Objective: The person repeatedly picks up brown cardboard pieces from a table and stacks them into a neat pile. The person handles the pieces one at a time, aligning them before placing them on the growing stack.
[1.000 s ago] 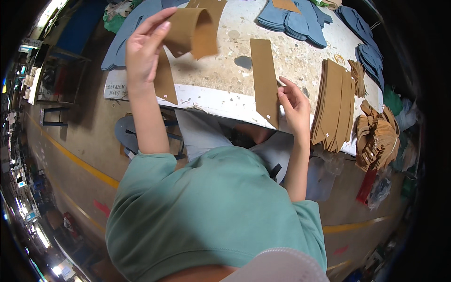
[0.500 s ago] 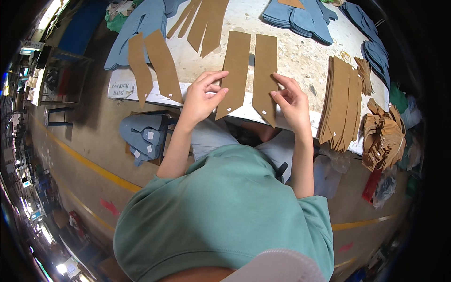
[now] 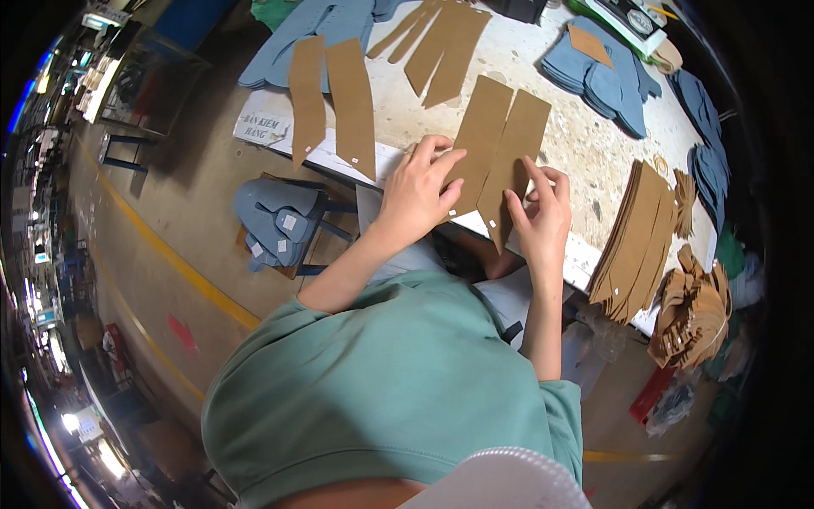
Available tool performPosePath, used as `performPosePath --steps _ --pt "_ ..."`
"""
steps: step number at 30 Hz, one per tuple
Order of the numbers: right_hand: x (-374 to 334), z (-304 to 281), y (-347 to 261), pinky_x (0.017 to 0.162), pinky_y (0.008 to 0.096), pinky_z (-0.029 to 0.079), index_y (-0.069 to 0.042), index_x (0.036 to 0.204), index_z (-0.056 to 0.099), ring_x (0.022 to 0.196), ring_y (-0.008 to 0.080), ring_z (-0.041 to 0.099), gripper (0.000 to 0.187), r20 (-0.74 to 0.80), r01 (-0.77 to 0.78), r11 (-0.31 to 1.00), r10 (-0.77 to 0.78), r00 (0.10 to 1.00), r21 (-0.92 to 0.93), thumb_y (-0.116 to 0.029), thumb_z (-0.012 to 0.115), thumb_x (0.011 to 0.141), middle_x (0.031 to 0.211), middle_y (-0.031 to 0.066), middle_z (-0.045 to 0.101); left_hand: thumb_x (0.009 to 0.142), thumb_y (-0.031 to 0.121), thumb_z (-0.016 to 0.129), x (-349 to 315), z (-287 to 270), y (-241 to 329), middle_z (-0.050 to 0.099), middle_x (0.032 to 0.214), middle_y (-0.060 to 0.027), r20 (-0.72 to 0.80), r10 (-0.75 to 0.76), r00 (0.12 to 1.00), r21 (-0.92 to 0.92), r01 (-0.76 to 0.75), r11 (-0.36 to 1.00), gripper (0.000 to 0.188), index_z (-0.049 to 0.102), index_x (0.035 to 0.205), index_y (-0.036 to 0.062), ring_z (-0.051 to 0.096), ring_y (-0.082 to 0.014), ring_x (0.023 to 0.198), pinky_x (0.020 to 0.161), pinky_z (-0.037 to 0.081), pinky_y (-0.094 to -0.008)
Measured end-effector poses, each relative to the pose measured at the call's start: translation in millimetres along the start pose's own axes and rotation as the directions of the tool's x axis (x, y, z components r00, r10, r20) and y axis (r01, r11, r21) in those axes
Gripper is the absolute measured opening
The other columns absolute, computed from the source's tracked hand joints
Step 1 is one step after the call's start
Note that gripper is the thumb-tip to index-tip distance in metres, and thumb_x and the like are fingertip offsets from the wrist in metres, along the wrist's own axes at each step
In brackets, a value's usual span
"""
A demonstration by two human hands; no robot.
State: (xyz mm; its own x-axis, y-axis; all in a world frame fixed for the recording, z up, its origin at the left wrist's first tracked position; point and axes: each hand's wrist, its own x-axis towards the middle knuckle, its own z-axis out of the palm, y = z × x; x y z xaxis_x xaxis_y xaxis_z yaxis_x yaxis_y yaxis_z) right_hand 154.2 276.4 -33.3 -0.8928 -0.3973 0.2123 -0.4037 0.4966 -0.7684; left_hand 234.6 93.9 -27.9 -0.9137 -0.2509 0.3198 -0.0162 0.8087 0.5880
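Two brown leather-like strips with pointed near ends lie side by side on the table in front of me. The left strip (image 3: 475, 144) and the right strip (image 3: 521, 144) are close together along their inner edges, and each bears a small white sticker near its tip. My left hand (image 3: 417, 188) rests at the outer edge of the left strip, fingers bent and thumb apart. At the right strip's outer edge, my right hand (image 3: 544, 212) has its index finger and thumb apart, both touching or close to the strip.
Two more brown strips (image 3: 352, 102) lie to the left, partly over blue cut pieces (image 3: 288, 38). Farther back are more brown pieces (image 3: 445, 51) and a blue stack (image 3: 585, 72). To the right stand a brown stack (image 3: 632, 237) and a tied brown bundle (image 3: 691, 314). A stool (image 3: 284, 220) holds blue pieces.
The two strips have come together, closing the gap between them, with both hands still at their outer edges. The view has turned, so the table appears shifted and tilted.
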Motion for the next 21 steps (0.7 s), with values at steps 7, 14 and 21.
performPosePath --steps 7,14,21 --pt "17 -5 18 0.067 0.0293 0.051 -0.007 0.117 0.065 0.089 0.0235 0.058 0.033 -0.206 0.019 0.998 -0.032 0.978 -0.065 -0.008 0.067 0.085 0.105 0.011 0.054 0.081 0.024 0.071 69 -27 -46 0.064 0.099 -0.0072 -0.098 -0.005 0.995 0.178 0.022 0.984 0.024 0.068 0.101 0.0097 0.066 -0.0244 0.085 0.075 0.052 -0.0343" --pt "9 -4 21 0.061 0.0276 0.051 -0.004 0.112 0.067 0.092 0.0226 0.054 0.027 -0.196 0.037 0.999 -0.035 0.98 0.006 -0.006 0.063 0.085 0.1 0.0099 0.055 0.076 0.024 0.075 105 -8 -50 0.067 0.086 -0.0067 0.05 0.055 0.997 0.396 -0.071 0.916 0.021 0.068 0.086 0.0075 0.067 -0.0276 0.081 0.07 0.053 -0.038" --pt "8 -4 22 0.088 0.0383 0.043 -0.004 0.108 0.067 0.097 0.0286 0.052 0.026 -0.167 0.041 0.999 -0.044 0.985 -0.02 -0.008 0.064 0.082 0.1 0.0116 0.055 0.077 0.02 0.073 121 -21 -64 0.066 0.085 -0.0065 0.188 0.078 0.979 0.283 -0.13 0.95 0.018 0.069 0.089 0.0083 0.067 -0.025 0.079 0.069 0.052 -0.0371"
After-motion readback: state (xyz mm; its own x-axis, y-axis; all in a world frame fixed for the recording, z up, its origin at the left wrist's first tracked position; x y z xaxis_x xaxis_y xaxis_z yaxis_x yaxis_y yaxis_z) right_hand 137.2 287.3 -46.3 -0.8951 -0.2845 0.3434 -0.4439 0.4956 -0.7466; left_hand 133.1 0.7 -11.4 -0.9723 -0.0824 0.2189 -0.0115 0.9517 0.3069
